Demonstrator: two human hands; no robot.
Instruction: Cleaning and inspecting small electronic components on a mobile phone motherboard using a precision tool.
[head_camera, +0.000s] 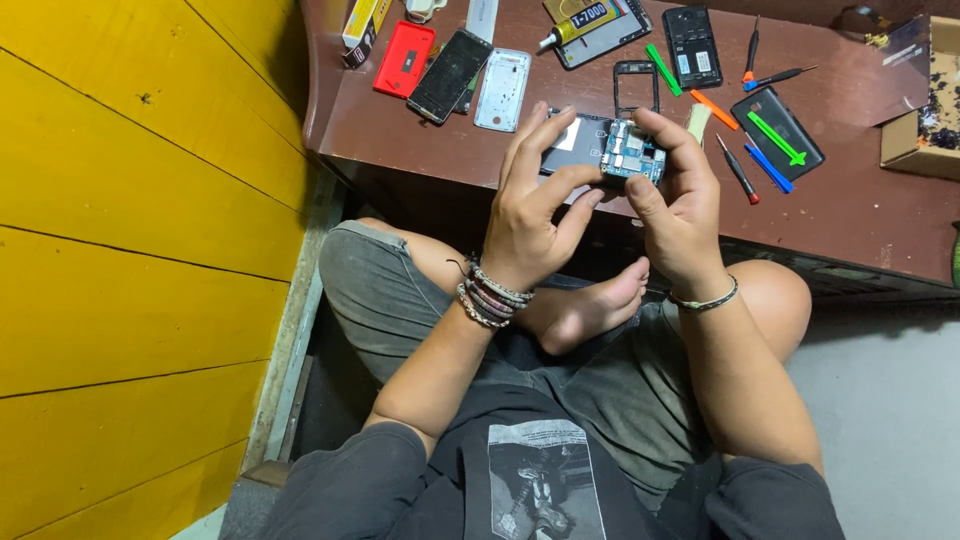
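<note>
Blue-green circuit board (633, 154) pinched by both my hands over the desk edge (420, 165), long axis 9-to-3. Right hand (680, 215) clamps its 3 o'clock end; left hand (530, 215) grips from 9, fingers fanned.

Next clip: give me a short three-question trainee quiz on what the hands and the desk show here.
1. True or false: both hands hold the opened phone with its exposed circuit board above the edge of the brown desk.
2. Which colour is the phone back cover lying near the desk's far left corner? A) red B) white C) blue
3. Fill in: the left hand wears several ______ on its wrist, while the right hand wears one.

Key
1. True; each hand's grip closes on one end of the phone.
2. A; it lies beside a black phone and a white frame.
3. bracelets.
</note>
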